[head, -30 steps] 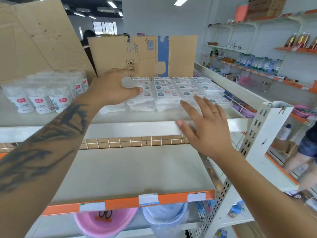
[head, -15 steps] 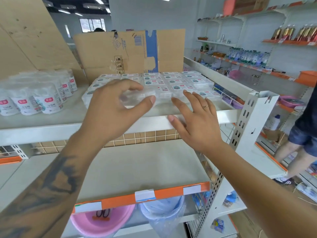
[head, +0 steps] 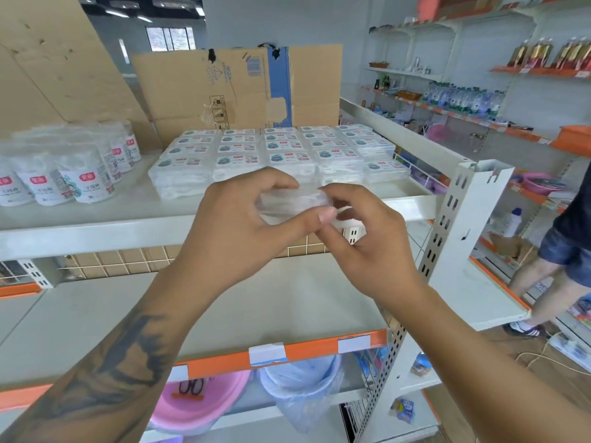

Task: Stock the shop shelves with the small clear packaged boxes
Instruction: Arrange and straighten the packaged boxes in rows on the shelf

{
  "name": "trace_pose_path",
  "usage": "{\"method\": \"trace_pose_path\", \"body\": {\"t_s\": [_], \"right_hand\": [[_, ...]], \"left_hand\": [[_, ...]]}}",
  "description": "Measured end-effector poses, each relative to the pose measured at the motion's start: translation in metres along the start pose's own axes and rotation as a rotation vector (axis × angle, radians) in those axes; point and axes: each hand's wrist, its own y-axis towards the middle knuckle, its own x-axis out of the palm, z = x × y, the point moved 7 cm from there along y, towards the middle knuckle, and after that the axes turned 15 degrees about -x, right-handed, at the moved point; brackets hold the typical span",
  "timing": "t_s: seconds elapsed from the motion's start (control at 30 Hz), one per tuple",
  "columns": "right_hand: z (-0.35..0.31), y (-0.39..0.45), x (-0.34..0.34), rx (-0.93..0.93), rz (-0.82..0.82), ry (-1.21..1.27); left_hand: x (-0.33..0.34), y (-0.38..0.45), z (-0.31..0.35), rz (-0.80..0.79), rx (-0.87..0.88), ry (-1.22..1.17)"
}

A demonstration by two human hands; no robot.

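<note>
You have one small clear plastic packaged box (head: 292, 203) held in the air between both hands, just in front of the white metal top shelf (head: 134, 228) and below its stocked rows. Your left hand (head: 243, 231) grips the box's left end, thumb under and fingers curled over; your right hand (head: 364, 231) pinches its right end. Most of the stocking looks done: a block of matching clear label-topped boxes (head: 281, 151) already fills the middle of that shelf in neat stacked rows, in front of an upright brown cardboard sheet (head: 236, 87) and beside white wrapped round tubs with red labels (head: 64, 174). What is left, by my reading, is this box, which still needs a spot, likely along the front row. The grey middle shelf with the orange edge strip (head: 287, 350) below holds nothing in view.
</note>
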Motion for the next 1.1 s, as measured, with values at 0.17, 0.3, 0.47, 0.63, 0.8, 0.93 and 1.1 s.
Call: {"method": "trace_pose_path", "body": {"t_s": [0.17,0.3,0.47,0.63,0.8,0.93,1.1], "right_hand": [[0.006,-0.006,-0.012,0.312,0.159,0.493],[0.01,-0.012,-0.017,0.466,0.236,0.614],[0.012,-0.016,-0.021,0.577,0.286,0.729],[0.016,-0.019,-0.021,0.676,0.295,0.731],[0.018,-0.018,-0.031,0.653,0.257,0.783],[0.023,-0.013,-0.044,0.605,0.122,0.757],[0.027,0.001,-0.059,0.521,-0.107,0.66]], "left_hand": [[0.009,0.0,-0.008,-0.165,-0.062,-0.399],[0.02,0.001,-0.013,-0.247,-0.19,-0.562],[0.031,0.003,-0.012,-0.246,-0.271,-0.648],[0.05,-0.005,-0.008,-0.286,-0.351,-0.793],[0.064,-0.015,-0.002,-0.381,-0.326,-0.79],[0.051,-0.007,0.0,-0.407,-0.135,-0.648],[0.041,0.001,0.009,-0.449,0.059,-0.374]]}}
